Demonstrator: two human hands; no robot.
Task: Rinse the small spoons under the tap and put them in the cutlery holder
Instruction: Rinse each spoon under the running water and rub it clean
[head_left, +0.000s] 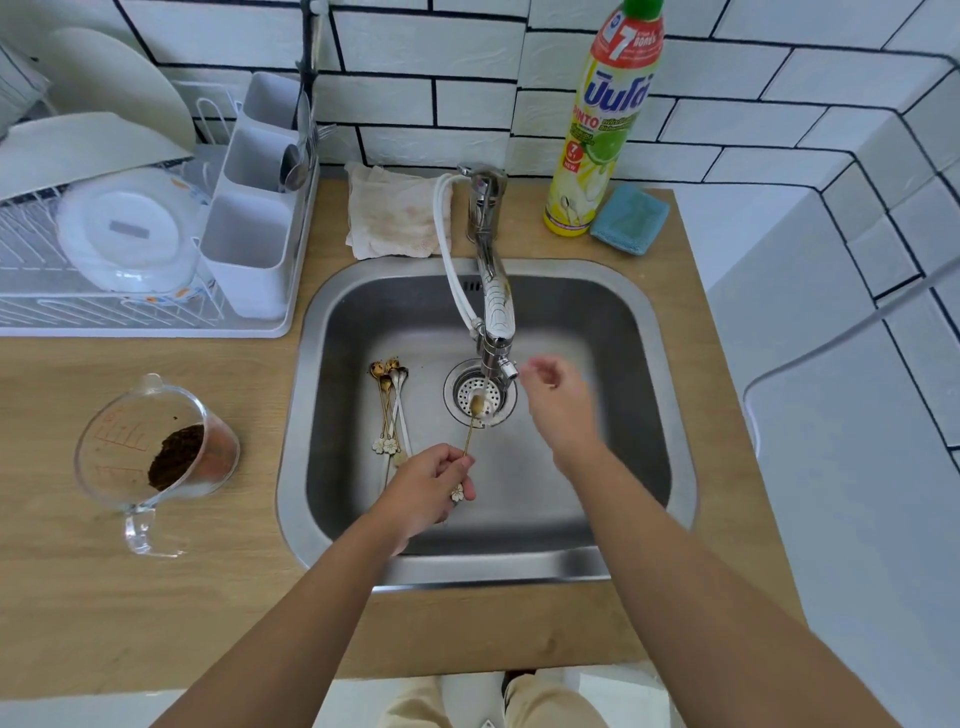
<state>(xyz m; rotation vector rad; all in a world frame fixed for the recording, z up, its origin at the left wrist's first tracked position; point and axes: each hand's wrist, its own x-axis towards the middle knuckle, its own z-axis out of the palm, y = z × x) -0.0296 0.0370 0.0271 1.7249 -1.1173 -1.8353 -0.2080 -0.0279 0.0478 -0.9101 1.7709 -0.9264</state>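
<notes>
My left hand (434, 480) pinches a small gold spoon (471, 426) by its flower-ended handle. The spoon's bowl sits over the drain (480, 394), right under the tap's spout (496, 358). My right hand (558, 400) hovers beside the spout, blurred, with loosely curled fingers that hold nothing. Several more small spoons (390, 405), their bowls dirty, lie together on the sink floor at the left. The white cutlery holder (249, 228) stands on the side of the dish rack, with a few utensils in its far compartment.
The steel sink (639, 332) is set in a wooden counter. A dish rack (67, 312) with plates stands at the left. A glass measuring jug (156, 452) with dark grounds sits front left. A cloth (389, 218), a detergent bottle (602, 130) and a blue sponge (628, 218) line the back.
</notes>
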